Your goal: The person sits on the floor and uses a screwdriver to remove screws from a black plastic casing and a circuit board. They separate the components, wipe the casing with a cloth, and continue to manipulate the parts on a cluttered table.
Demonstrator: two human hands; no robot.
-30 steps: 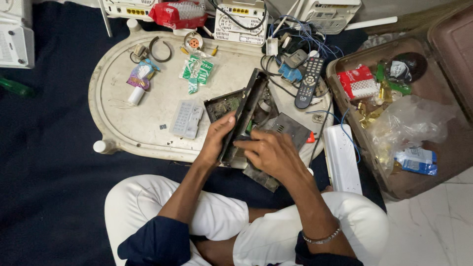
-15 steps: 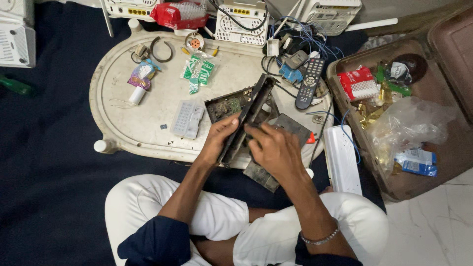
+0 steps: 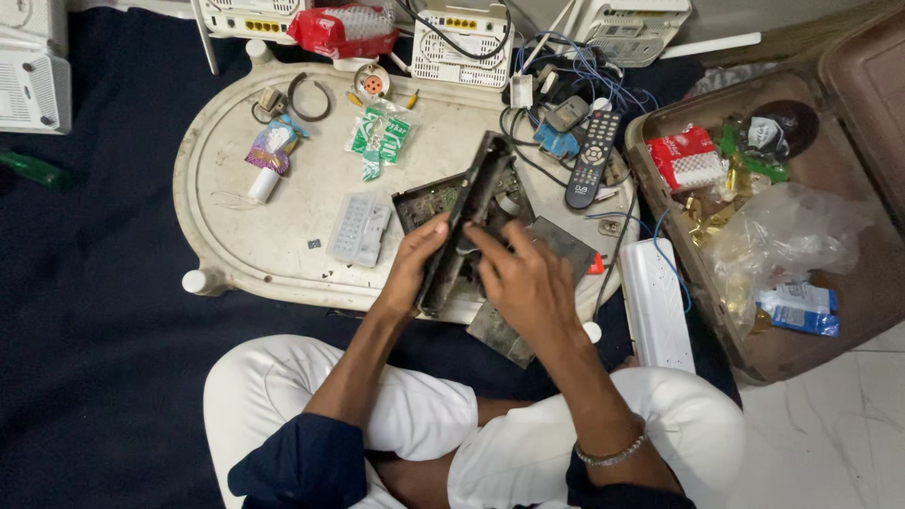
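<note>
My left hand (image 3: 412,264) grips the near end of a long black remote casing (image 3: 468,219) that stands on edge over a cream oval tray (image 3: 283,236). My right hand (image 3: 528,283) rests against the casing's right side, fingers curled onto its inner face. Under the casing lie a green circuit board (image 3: 426,202) and a dark flat panel (image 3: 528,297). A grey rubber keypad (image 3: 359,229) lies on the tray just left of my left hand.
A black remote (image 3: 592,158), tangled wires (image 3: 566,94) and white routers (image 3: 459,38) sit at the tray's far side. A green packet (image 3: 380,138) and a small tube (image 3: 268,160) lie on the tray. An open brown suitcase (image 3: 660,123) with packets stands right, a white power strip (image 3: 653,303) beside it.
My right hand has shifted a little along the casing, and the casing has tilted slightly more upright. My left hand keeps its grip.
</note>
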